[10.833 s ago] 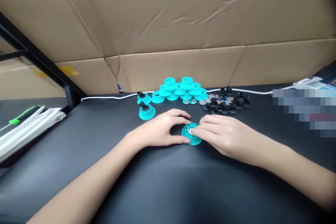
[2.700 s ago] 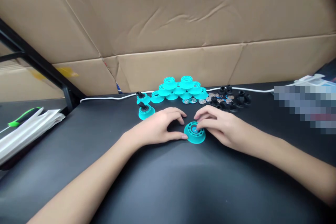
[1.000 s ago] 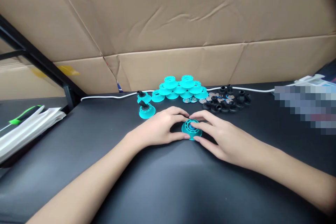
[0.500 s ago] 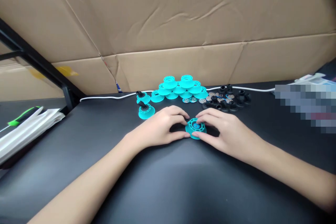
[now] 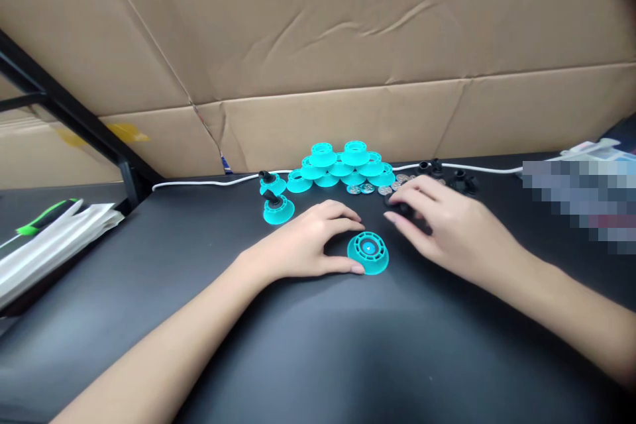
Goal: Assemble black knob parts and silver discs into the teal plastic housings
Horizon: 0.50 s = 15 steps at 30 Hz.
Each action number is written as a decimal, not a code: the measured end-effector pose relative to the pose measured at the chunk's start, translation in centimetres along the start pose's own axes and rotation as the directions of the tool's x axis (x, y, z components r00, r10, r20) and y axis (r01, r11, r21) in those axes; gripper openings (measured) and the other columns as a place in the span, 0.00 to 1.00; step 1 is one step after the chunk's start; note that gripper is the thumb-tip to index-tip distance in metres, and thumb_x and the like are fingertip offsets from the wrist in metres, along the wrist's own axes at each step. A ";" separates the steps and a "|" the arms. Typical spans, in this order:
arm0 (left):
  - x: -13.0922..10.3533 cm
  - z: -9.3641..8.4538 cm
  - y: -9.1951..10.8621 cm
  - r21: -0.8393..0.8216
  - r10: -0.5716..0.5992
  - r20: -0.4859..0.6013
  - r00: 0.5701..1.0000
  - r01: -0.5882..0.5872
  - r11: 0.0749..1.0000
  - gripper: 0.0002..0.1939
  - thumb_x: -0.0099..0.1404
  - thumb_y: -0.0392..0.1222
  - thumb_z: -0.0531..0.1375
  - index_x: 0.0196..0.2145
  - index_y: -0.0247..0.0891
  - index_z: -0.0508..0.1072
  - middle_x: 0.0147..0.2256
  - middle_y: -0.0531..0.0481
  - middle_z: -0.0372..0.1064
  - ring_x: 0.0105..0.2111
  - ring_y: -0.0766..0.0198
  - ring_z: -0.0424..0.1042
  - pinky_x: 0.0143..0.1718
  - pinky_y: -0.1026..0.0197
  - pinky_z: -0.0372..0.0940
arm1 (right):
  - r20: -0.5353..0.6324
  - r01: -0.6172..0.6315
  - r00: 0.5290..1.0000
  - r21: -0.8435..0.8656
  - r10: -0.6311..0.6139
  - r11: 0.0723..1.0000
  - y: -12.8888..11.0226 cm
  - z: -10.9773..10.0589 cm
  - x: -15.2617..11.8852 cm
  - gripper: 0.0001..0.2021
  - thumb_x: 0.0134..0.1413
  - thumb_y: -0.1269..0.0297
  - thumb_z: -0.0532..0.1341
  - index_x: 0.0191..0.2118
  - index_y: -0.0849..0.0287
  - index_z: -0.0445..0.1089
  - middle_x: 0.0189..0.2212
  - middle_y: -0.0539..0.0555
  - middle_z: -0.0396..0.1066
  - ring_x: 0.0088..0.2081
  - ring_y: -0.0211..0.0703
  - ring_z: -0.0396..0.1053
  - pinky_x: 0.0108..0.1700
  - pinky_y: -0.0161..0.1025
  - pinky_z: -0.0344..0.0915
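A turquoise flared ring [image 5: 368, 265] lies on the black tabletop, with a small blue disc in its central opening. My left hand [image 5: 318, 238] curves around the ring's left side, thumb at its lower edge and fingertips by its top edge. To the right, my right hand [image 5: 442, 218] has thumb and fingers around a black knob-like part [image 5: 400, 205], partly hidden by the hand. Behind the hands stand several stacked turquoise rings [image 5: 340, 169]. Two more turquoise rings with black knobs in them [image 5: 278, 211] stand beyond my left hand.
Several silvery discs [image 5: 368, 189] lie before the stack, and black knob-like parts [image 5: 462, 180] sit farther right. A white cable [image 5: 213, 185] runs along the cardboard wall [image 5: 318, 33]. White packets and a green-black tool [image 5: 47, 217] are at left; a black metal frame [image 5: 69, 109] rises there.
My right hand has left the turquoise ring and moved right to a black knob-like part. The ring sits slightly nearer to me, and my left hand has stayed beside it.
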<state>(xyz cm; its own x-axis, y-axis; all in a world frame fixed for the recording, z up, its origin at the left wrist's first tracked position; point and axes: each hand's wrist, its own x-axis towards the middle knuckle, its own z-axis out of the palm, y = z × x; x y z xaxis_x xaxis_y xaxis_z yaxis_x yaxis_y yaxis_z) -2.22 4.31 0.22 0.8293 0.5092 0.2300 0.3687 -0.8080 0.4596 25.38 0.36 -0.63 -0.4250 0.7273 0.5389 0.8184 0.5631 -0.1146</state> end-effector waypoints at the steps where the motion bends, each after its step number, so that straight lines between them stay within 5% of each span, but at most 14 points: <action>1: 0.0 0.0 0.0 -0.003 -0.001 0.004 1.000 0.001 1.000 0.30 0.65 0.55 0.72 0.60 0.39 0.76 0.59 0.38 0.72 0.61 0.47 0.72 0.65 0.46 0.68 | 0.007 -0.032 0.999 -0.079 0.033 0.996 0.6 -0.1 0.0 0.10 0.72 0.60 0.59 0.51 0.58 0.73 0.51 0.64 0.75 0.38 0.54 0.78 0.35 0.48 0.74; 3: -0.1 0.0 0.0 -0.006 -0.006 0.009 1.000 0.006 1.000 0.30 0.66 0.54 0.72 0.61 0.39 0.76 0.60 0.38 0.72 0.61 0.48 0.71 0.65 0.46 0.68 | 0.041 -0.057 0.997 -0.179 0.066 0.982 1.7 -0.1 -0.1 0.11 0.71 0.60 0.59 0.51 0.60 0.73 0.49 0.64 0.75 0.32 0.52 0.77 0.30 0.47 0.71; 7: -0.1 0.0 0.1 -0.002 -0.013 0.011 1.000 0.013 1.000 0.27 0.67 0.53 0.71 0.59 0.40 0.77 0.60 0.37 0.71 0.62 0.47 0.71 0.65 0.46 0.68 | 0.142 -0.007 0.989 -0.171 0.031 0.985 2.6 0.3 -0.2 0.07 0.70 0.67 0.59 0.44 0.59 0.75 0.41 0.61 0.78 0.38 0.56 0.79 0.37 0.47 0.74; 15: -0.2 0.3 -0.2 0.025 0.015 0.008 1.000 -0.015 1.000 0.25 0.69 0.54 0.69 0.59 0.40 0.78 0.64 0.38 0.72 0.64 0.46 0.71 0.67 0.45 0.66 | 0.238 -0.049 0.971 0.259 -0.014 0.965 1.5 0.9 -0.2 0.07 0.67 0.69 0.61 0.48 0.57 0.75 0.43 0.59 0.77 0.34 0.46 0.78 0.40 0.44 0.77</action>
<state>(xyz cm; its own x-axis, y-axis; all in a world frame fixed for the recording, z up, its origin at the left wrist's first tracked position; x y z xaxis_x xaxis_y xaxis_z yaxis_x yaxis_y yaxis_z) -2.34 4.29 -0.14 0.8378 0.4950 0.2302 0.3667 -0.8227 0.4344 26.37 1.46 -1.63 -0.5166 0.7915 0.3265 0.7103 0.6091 -0.3528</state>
